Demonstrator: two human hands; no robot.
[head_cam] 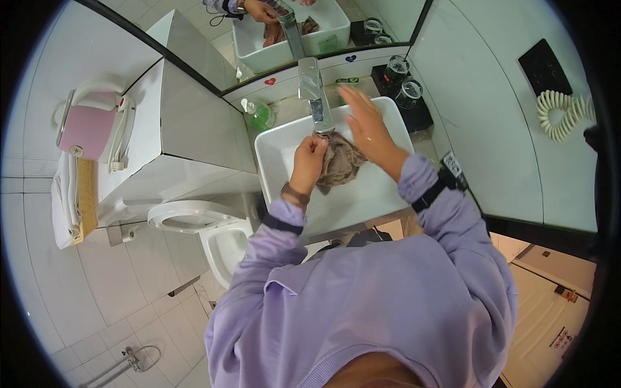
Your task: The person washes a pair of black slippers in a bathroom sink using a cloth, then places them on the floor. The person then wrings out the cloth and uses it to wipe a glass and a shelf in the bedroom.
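A wet brown cloth (339, 167) hangs crumpled beneath the spout of the chrome faucet (318, 104), inside the white rectangular sink (383, 194). My left hand (310, 157) pinches the cloth's upper edge between thumb and fingers, just under the spout. To the right of the faucet, my right hand (366, 126) is raised over the sink with its fingers extended and the thumb apart, holding nothing. Its wrist is close to the cloth's right side; whether they touch is unclear. The mirror above shows the faucet, part of the cloth and a hand.
A green soap pump bottle (259, 115) stands behind the sink's left corner. Two glasses (409, 93) sit on a black tray (422, 116) at the right. Left are a cabinet (204, 111), a pink kettle (89, 131) and a toilet (225, 247). A small green tube (347, 81) lies behind the sink.
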